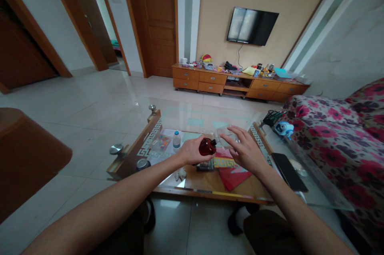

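My left hand (195, 150) is closed around a dark red, glossy bottle (207, 147). The bottle is tilted, its black neck pointing right toward my other hand. Close to that neck is a clear, see-through container (222, 138), whose exact kind I cannot make out. My right hand (244, 149) has its fingers along the container's right side and appears to grip it, the thumb below. Both hands are above a glass-topped coffee table (168, 191). Under them lie a red cloth or paper (231, 179) and a dark box (205, 167).
A water bottle with a blue cap (177, 142) stands left of my hands, near a round dark-lidded container (143, 164). On the right are a black tablet-like slab (289, 172), a blue-and-white object (284, 128) and a flowered sofa (333, 127). A low TV cabinet (213, 81) lines the wall.
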Demonstrator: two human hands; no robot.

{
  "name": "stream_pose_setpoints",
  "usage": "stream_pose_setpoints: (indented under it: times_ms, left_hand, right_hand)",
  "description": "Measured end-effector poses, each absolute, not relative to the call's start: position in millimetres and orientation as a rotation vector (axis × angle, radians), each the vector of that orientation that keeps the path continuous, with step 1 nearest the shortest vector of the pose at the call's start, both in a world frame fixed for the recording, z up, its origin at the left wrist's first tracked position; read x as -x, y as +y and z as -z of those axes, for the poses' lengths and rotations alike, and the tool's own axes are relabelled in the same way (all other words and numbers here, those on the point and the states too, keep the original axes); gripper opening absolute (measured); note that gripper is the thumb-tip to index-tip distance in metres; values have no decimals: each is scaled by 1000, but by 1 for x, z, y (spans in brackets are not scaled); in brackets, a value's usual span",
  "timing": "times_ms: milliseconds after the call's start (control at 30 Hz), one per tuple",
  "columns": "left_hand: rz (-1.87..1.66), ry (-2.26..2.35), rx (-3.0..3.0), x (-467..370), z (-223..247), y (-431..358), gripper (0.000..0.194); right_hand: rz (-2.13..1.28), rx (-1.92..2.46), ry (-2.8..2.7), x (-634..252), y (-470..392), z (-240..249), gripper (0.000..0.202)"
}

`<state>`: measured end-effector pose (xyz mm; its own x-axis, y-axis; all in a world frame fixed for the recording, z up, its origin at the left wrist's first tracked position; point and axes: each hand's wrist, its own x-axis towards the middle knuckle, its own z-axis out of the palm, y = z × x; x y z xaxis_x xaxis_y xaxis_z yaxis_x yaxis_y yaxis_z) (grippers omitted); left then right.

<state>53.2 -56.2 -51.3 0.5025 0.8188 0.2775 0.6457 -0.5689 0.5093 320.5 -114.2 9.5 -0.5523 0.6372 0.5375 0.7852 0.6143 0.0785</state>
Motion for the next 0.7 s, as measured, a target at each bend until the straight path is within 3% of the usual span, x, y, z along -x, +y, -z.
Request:
stream_pose_setpoints:
  times_ms: [433, 700]
  left_hand:
    - [-729, 1227, -2371, -52, 52, -56, 76]
    - [-717, 1216, -2361, -50, 51, -55, 75]
  right_hand:
    - [327, 1159, -2319, -320, -114, -12, 72]
    - [387, 1181, -2332, -313, -117, -15, 80]
